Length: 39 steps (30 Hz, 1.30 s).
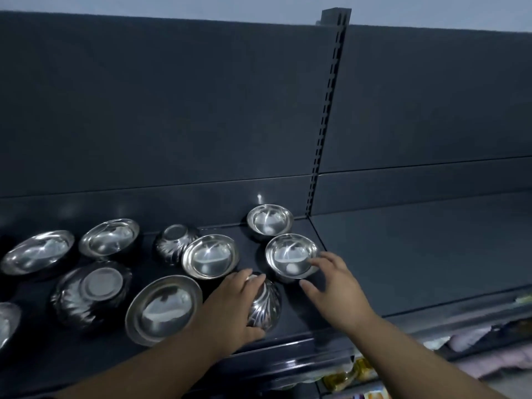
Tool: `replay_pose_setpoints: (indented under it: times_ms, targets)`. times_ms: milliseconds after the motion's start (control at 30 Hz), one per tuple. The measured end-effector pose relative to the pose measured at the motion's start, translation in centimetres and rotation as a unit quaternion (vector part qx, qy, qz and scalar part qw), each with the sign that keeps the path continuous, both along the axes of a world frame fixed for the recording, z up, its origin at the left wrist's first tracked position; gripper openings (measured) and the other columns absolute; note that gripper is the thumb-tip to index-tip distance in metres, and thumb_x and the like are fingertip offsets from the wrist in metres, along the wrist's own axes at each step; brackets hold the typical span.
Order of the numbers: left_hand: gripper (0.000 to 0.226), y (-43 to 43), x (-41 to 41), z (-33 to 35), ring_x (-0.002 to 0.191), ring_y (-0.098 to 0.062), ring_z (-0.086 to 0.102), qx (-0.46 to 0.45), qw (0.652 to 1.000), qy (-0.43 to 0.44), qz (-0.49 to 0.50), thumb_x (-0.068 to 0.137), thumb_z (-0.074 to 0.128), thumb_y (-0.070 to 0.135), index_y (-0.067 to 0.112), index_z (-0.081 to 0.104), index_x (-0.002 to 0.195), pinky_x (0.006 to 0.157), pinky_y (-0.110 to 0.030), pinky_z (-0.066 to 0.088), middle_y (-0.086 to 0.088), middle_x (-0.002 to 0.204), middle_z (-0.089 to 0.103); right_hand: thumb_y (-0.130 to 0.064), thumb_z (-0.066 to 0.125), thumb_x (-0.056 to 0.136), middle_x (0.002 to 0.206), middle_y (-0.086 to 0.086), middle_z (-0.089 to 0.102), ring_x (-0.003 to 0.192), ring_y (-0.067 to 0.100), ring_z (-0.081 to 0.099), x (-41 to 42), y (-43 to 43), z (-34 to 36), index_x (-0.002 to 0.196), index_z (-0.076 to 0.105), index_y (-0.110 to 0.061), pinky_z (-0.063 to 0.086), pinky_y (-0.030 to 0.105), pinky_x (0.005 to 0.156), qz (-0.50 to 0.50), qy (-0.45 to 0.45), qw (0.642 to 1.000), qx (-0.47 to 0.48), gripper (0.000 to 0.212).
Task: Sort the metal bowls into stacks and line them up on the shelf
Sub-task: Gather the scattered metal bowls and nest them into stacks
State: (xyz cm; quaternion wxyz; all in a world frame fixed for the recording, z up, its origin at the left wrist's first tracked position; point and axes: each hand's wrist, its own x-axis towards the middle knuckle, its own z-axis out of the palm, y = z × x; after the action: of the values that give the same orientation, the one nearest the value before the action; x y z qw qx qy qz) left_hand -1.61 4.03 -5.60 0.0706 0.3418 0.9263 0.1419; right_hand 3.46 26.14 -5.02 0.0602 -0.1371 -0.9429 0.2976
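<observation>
Ten or so metal bowls are scattered on the dark shelf [359,283], all empty as far as I can see. Nearest, the left hand [230,306] is clamped over an upside-down fluted bowl [266,303], and the right hand [334,286] is spread loose with fingertips touching the rim of an upright small bowl [290,256]. Farther back sits another upright bowl [269,219] against the back panel [172,110], more off to the left, some flipped over.
</observation>
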Motion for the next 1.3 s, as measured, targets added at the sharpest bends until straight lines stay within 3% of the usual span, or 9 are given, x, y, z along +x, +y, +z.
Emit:
replay_pose_setpoints:
  times_ms: [200,300,400,600,800,933,1033,1167,1300]
  targets:
    - [0.099,0.1,-0.1,-0.9,0.145,-0.011,0.007,0.035,0.999,0.013,-0.002,0.079,0.068,0.050,0.027,0.008,0.153,0.116,-0.022,0.012,0.007,0.158,0.006,-0.035,0.067,0.088,0.139,-0.011,0.043,0.126,0.010,0.047,0.3,-0.8,0.1,0.127,0.058,-0.027,0.038,0.021,0.103,-0.013,0.055,0.998,-0.003,0.041]
    - [0.098,0.0,-0.1,-0.9,0.144,-0.009,0.006,0.050,0.999,-0.009,-0.002,0.079,0.069,0.048,0.025,0.009,0.153,0.113,-0.018,0.010,0.009,0.157,0.005,-0.028,0.070,0.086,0.109,-0.014,0.059,0.097,0.001,0.059,1.2,-1.4,0.0,0.105,0.065,-0.028,0.047,0.016,0.088,-0.022,0.092,0.995,-0.030,0.019]
    - [0.097,0.3,0.2,-0.9,0.143,-0.007,0.005,0.065,0.998,-0.023,0.007,0.078,0.069,0.047,0.027,0.010,0.152,0.113,-0.018,0.011,0.011,0.156,0.003,-0.026,0.069,0.087,0.087,-0.014,0.071,0.081,-0.002,0.066,1.9,-2.1,-0.5,0.099,0.072,-0.028,0.052,0.015,0.081,0.013,0.032,0.996,-0.082,0.012]
    - [0.100,1.4,1.0,-1.2,0.145,-0.015,0.010,0.042,0.996,-0.037,0.064,0.076,0.070,0.050,0.035,0.006,0.151,0.118,-0.027,0.017,0.010,0.158,0.001,-0.015,0.061,0.092,0.084,-0.025,0.070,0.090,-0.016,0.061,2.0,-2.1,-1.0,0.101,0.073,-0.034,0.041,-0.003,0.075,0.113,-0.026,0.982,-0.151,0.024]
    - [0.101,1.2,1.6,-1.3,0.143,-0.010,0.021,0.105,0.984,-0.063,0.128,0.071,0.074,0.050,0.035,0.013,0.151,0.117,-0.026,0.022,0.011,0.157,0.016,-0.008,0.055,0.095,0.110,-0.024,0.070,0.108,-0.011,0.060,2.5,-1.2,-1.3,0.117,0.061,-0.041,0.044,0.008,0.093,0.144,-0.059,0.950,-0.272,0.040]
    - [0.102,1.8,2.0,-1.3,0.145,-0.011,0.019,0.122,0.972,-0.115,0.168,0.070,0.076,0.051,0.037,0.016,0.151,0.117,-0.027,0.023,0.008,0.160,0.006,-0.009,0.055,0.096,0.115,-0.016,0.068,0.107,-0.006,0.061,2.0,-1.5,-1.6,0.123,0.057,-0.031,0.041,-0.001,0.082,0.117,-0.077,0.944,-0.298,0.035]
    - [0.103,1.9,2.3,-1.4,0.140,-0.008,0.027,0.155,0.961,-0.123,0.193,0.066,0.080,0.049,0.035,0.021,0.149,0.114,-0.022,0.024,0.007,0.157,0.018,-0.009,0.055,0.097,0.118,-0.013,0.068,0.108,-0.006,0.061,1.8,-1.6,-1.6,0.130,0.059,-0.023,0.043,0.003,0.088,0.119,-0.087,0.937,-0.317,0.036]
    - [0.099,1.4,2.9,-0.2,0.123,0.002,0.037,0.228,0.939,-0.110,0.231,0.064,0.085,0.043,0.033,0.030,0.146,0.102,-0.013,0.027,0.012,0.146,0.034,-0.004,0.052,0.097,0.119,-0.012,0.069,0.112,0.002,0.062,2.2,-1.3,-0.9,0.129,0.057,-0.034,0.048,0.021,0.101,0.153,-0.065,0.930,-0.327,0.044]
    - [0.089,1.2,2.9,2.5,0.109,0.003,0.052,0.317,0.893,-0.170,0.270,0.064,0.084,0.044,0.037,0.038,0.140,0.091,-0.016,0.038,0.017,0.131,0.053,0.010,0.059,0.086,0.129,-0.021,0.059,0.117,0.000,0.058,1.2,-0.2,0.8,0.119,0.063,-0.039,0.044,0.013,0.099,0.230,0.080,0.937,-0.249,0.060]
